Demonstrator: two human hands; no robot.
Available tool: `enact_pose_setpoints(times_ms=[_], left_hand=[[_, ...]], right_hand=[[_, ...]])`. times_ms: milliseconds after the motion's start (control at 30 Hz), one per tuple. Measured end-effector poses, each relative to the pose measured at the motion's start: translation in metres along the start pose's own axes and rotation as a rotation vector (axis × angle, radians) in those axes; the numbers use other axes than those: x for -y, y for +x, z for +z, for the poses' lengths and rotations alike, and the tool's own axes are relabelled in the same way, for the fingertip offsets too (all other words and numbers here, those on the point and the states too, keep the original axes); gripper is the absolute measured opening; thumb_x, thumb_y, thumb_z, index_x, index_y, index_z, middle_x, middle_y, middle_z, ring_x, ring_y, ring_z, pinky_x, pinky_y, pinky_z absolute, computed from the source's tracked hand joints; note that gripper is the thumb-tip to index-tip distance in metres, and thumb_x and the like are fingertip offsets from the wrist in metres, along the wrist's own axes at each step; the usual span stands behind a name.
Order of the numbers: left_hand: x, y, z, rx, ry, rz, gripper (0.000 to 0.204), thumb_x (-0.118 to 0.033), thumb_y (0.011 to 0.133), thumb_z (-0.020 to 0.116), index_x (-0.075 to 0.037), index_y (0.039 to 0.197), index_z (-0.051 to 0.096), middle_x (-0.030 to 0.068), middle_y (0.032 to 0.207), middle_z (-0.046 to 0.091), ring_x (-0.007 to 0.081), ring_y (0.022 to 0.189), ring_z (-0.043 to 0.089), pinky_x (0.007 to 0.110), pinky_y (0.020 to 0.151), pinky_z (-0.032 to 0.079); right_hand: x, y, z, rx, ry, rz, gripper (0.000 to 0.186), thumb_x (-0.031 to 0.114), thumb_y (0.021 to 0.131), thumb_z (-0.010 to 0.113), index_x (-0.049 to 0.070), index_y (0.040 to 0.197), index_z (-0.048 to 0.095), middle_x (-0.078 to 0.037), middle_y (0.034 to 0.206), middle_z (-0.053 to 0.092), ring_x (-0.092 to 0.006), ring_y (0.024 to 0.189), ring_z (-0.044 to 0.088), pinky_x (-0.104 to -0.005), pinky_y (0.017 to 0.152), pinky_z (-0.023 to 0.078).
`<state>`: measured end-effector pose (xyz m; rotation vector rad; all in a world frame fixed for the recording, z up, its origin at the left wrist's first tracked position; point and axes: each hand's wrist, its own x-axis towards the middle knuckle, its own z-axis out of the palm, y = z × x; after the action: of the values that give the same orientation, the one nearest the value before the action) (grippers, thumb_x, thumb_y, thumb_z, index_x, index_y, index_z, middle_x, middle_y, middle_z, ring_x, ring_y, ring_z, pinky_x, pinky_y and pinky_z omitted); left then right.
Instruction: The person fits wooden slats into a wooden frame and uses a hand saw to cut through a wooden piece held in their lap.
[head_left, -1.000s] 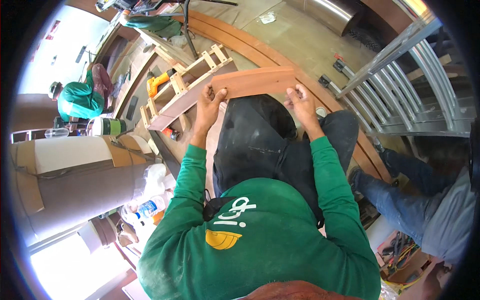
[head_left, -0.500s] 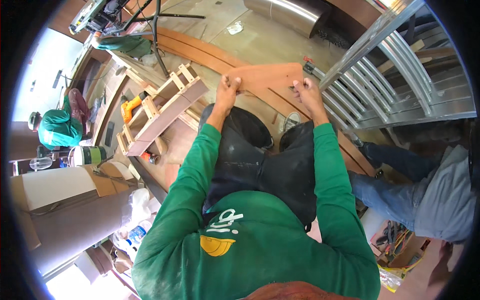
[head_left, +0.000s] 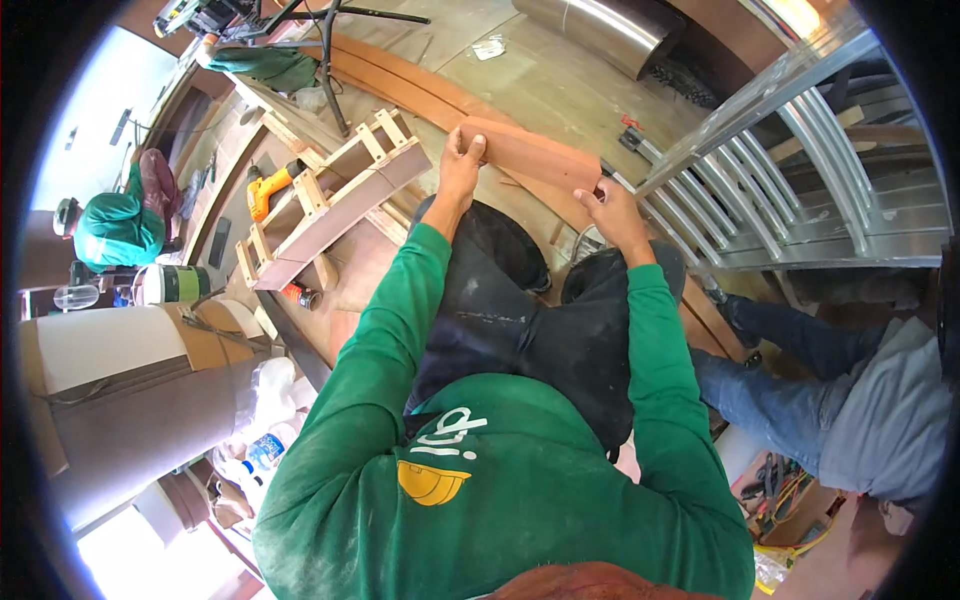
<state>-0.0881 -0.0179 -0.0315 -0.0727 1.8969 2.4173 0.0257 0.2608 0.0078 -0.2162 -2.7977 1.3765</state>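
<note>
Between my hands, above my knees, I hold up a thin reddish-brown wood panel (head_left: 535,158). My left hand (head_left: 461,165) grips its left end, with the thumb on the near face. My right hand (head_left: 615,212) is closed on the lower right corner. The panel slants down toward the right. Behind it, long curved strips of the same reddish-brown wood (head_left: 400,88) lie on the floor. A slatted wooden frame (head_left: 345,205) rests to the left of my left hand.
An orange power drill (head_left: 268,190) lies beside the wooden frame. A metal ladder (head_left: 750,170) leans close on my right, and a person in jeans (head_left: 770,395) is below it. Another person in green (head_left: 120,232) crouches at far left near a bucket (head_left: 172,284). A large roll (head_left: 150,385) lies nearer.
The panel has tilted, its right end dropping along with my right hand. My left hand has shifted slightly up and right relative to it, and the whole view has turned a little.
</note>
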Motion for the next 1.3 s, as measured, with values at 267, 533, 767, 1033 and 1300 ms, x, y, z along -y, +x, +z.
enact_pose_setpoints(times_ms=[267, 533, 767, 1033, 1300], left_hand=[[-0.006, -0.004, 0.004, 0.041, -0.012, 0.023, 0.079, -0.032, 0.100, 0.076, 0.000, 0.161, 0.036, 0.0159, 0.153, 0.051, 0.0249, 0.136, 0.053, 0.040, 0.109, 0.049], [-0.005, -0.013, 0.012, 0.136, -0.310, -0.208, 0.117, -0.045, 0.095, 0.081, -0.001, 0.168, 0.000, 0.0222, 0.166, 0.034, 0.0338, 0.151, 0.039, 0.052, 0.122, 0.036], [-0.012, -0.055, 0.036, 0.491, -0.176, -0.438, 0.130, -0.047, 0.092, 0.083, 0.001, 0.166, -0.012, 0.0233, 0.156, 0.046, 0.0340, 0.136, 0.057, 0.052, 0.111, 0.051], [-0.018, -0.051, 0.041, 0.479, -0.045, -0.434, 0.127, -0.040, 0.083, 0.092, -0.004, 0.168, 0.006, 0.0262, 0.152, 0.046, 0.0380, 0.138, 0.054, 0.055, 0.108, 0.054], [-0.019, -0.046, 0.041, 0.479, 0.048, -0.365, 0.122, -0.039, 0.085, 0.089, -0.009, 0.170, 0.007, 0.0200, 0.143, 0.055, 0.0332, 0.129, 0.061, 0.057, 0.105, 0.054]], right_hand=[[0.004, -0.014, -0.006, 0.061, -0.075, -0.142, 0.048, 0.041, 0.090, 0.080, -0.006, 0.099, 0.073, -0.026, 0.092, 0.074, -0.0399, 0.086, 0.072, -0.0455, 0.079, 0.055], [0.061, -0.065, 0.017, 0.103, -0.276, -0.098, 0.044, 0.038, 0.088, 0.083, -0.003, 0.092, 0.069, -0.026, 0.087, 0.072, -0.0433, 0.086, 0.072, -0.0506, 0.078, 0.055], [0.063, -0.071, 0.041, -0.012, -0.304, -0.208, 0.033, 0.034, 0.092, 0.080, 0.003, 0.099, 0.071, -0.019, 0.097, 0.073, -0.0407, 0.086, 0.073, -0.0509, 0.076, 0.056], [0.058, -0.063, 0.049, 0.068, -0.364, -0.171, 0.033, 0.034, 0.092, 0.080, 0.005, 0.104, 0.070, -0.018, 0.099, 0.074, -0.0397, 0.089, 0.074, -0.0506, 0.075, 0.056], [0.066, -0.060, 0.043, 0.155, -0.423, -0.093, 0.032, 0.031, 0.096, 0.075, 0.004, 0.112, 0.069, -0.019, 0.108, 0.074, -0.0433, 0.097, 0.071, -0.0533, 0.083, 0.055]])
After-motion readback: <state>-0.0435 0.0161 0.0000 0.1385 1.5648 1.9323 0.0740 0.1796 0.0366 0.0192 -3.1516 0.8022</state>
